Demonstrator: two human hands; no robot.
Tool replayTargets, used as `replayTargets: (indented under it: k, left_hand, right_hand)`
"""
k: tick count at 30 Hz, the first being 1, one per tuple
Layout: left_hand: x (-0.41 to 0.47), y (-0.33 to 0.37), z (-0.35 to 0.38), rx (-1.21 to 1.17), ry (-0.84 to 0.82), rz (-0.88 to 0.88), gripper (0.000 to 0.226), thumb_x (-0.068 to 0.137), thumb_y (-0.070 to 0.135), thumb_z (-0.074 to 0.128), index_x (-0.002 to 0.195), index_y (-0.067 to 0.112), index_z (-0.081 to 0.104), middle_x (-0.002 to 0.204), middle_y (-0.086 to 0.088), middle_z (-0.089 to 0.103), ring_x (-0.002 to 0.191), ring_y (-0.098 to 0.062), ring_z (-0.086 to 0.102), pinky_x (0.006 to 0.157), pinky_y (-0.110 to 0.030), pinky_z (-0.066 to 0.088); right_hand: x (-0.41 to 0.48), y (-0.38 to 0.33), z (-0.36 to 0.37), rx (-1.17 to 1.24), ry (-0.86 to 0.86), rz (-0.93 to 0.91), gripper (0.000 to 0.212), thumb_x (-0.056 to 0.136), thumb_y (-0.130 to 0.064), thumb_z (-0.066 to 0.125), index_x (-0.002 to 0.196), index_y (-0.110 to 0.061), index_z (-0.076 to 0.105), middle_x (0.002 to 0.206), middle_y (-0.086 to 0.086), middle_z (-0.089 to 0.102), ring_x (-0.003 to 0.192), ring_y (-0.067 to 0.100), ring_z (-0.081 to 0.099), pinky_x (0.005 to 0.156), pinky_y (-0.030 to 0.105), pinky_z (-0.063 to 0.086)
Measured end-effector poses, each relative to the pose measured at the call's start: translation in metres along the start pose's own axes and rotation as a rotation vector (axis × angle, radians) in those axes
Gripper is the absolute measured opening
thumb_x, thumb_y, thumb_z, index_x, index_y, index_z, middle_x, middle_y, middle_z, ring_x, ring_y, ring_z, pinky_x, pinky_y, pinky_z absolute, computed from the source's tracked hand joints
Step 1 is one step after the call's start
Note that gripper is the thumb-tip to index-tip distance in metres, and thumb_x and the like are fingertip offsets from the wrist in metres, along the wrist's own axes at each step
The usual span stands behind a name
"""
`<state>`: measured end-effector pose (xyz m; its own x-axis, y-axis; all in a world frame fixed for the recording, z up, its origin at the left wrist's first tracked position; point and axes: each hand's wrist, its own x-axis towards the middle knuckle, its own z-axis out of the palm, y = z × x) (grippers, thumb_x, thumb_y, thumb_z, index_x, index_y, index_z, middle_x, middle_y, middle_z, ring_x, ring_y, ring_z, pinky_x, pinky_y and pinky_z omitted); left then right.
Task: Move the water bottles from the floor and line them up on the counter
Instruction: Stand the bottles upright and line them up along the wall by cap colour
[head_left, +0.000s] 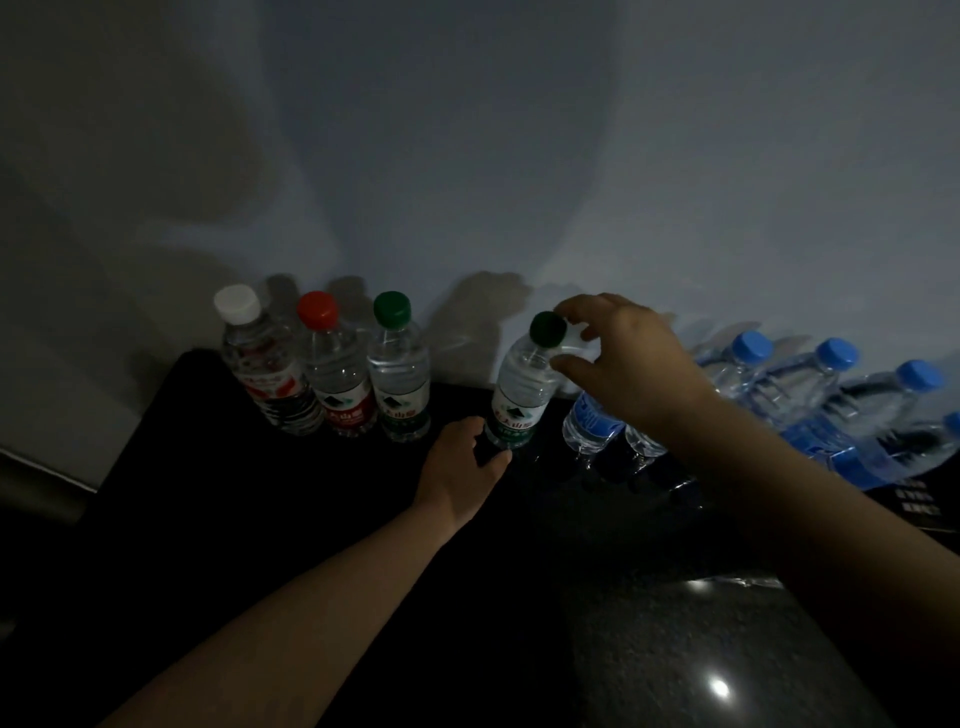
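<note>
Closest to me the dark counter (649, 675) shows a speckled, glossy patch with a bright glint of light on it, and both bare forearms reach out over it toward the wall. The left hand (457, 467) is wrapped round the bottom of a bottle with a dark green cap (519, 395), fingers curled against its base just under the green and white label. That bottle leans to the right, its foot low at the counter, though it is too dark to say whether it is touching the surface. The right hand (623, 358) hovers at the top of the same bottle, forefinger by the cap and thumb beside the neck, the fingers bent and spread. I cannot tell whether they are actually pinching it or only near it. Under that wrist stands a bottle with a blue label (587, 423), and off to the right a cluster of blue-capped bottles (810, 395) crowds close together. Further left, well apart from the held bottle, three bottles stand upright side by side against the wall: a white-capped bottle (265, 374), a red-capped bottle (337, 379) and a second green-capped bottle (397, 379). Behind them all the pale wall (519, 156) carries soft shadows.
</note>
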<state>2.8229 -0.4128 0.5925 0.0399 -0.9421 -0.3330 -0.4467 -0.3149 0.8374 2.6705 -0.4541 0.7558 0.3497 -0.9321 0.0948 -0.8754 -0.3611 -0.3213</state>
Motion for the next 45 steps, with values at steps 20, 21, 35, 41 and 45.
replayTargets:
  k: [20, 21, 35, 41, 45]
  left_hand:
    - [0.021, 0.012, 0.019, -0.003, 0.124, 0.134, 0.057, 0.079, 0.022, 0.076, 0.129, 0.008, 0.053, 0.130, -0.010, 0.052, 0.119, -0.023, 0.053, 0.102, -0.037, 0.045]
    - [0.022, 0.012, 0.020, -0.013, 0.122, 0.138, 0.056, 0.079, 0.022, 0.077, 0.128, 0.009, 0.053, 0.129, -0.009, 0.053, 0.119, -0.022, 0.054, 0.101, -0.038, 0.045]
    - [0.019, 0.010, 0.025, -0.118, 0.208, 0.080, 0.050, 0.077, 0.023, 0.078, 0.121, 0.013, 0.057, 0.122, -0.005, 0.060, 0.112, -0.019, 0.059, 0.098, -0.040, 0.049]
    - [0.014, 0.004, 0.016, -0.187, 0.249, 0.016, 0.055, 0.075, 0.023, 0.080, 0.123, 0.012, 0.056, 0.123, -0.005, 0.060, 0.114, -0.020, 0.059, 0.098, -0.040, 0.049]
    - [0.009, -0.001, 0.010, -0.210, 0.325, -0.025, 0.051, 0.075, 0.025, 0.079, 0.118, 0.010, 0.058, 0.116, -0.005, 0.062, 0.107, -0.020, 0.061, 0.090, -0.036, 0.053]
  right_hand:
    - [0.026, 0.006, 0.007, 0.045, -0.034, -0.035, 0.033, 0.089, -0.017, 0.066, 0.120, -0.008, 0.062, 0.114, 0.012, 0.066, 0.098, 0.027, 0.062, 0.088, 0.041, 0.050]
    - [0.026, 0.006, 0.006, 0.048, -0.039, -0.042, 0.033, 0.089, -0.017, 0.065, 0.120, -0.008, 0.062, 0.115, 0.012, 0.066, 0.098, 0.026, 0.062, 0.088, 0.041, 0.051]
    - [0.027, 0.003, 0.014, 0.092, -0.059, -0.079, 0.037, 0.083, -0.024, 0.074, 0.115, -0.011, 0.063, 0.108, 0.006, 0.067, 0.089, 0.019, 0.063, 0.085, 0.038, 0.054]
    - [0.030, -0.008, 0.022, 0.144, -0.021, -0.118, 0.033, 0.083, -0.021, 0.073, 0.113, -0.010, 0.065, 0.106, 0.006, 0.068, 0.088, 0.019, 0.063, 0.084, 0.040, 0.054]
    - [0.036, -0.019, 0.028, 0.158, -0.011, -0.156, 0.031, 0.082, -0.019, 0.073, 0.111, -0.009, 0.067, 0.106, 0.008, 0.068, 0.089, 0.021, 0.062, 0.082, 0.039, 0.052]
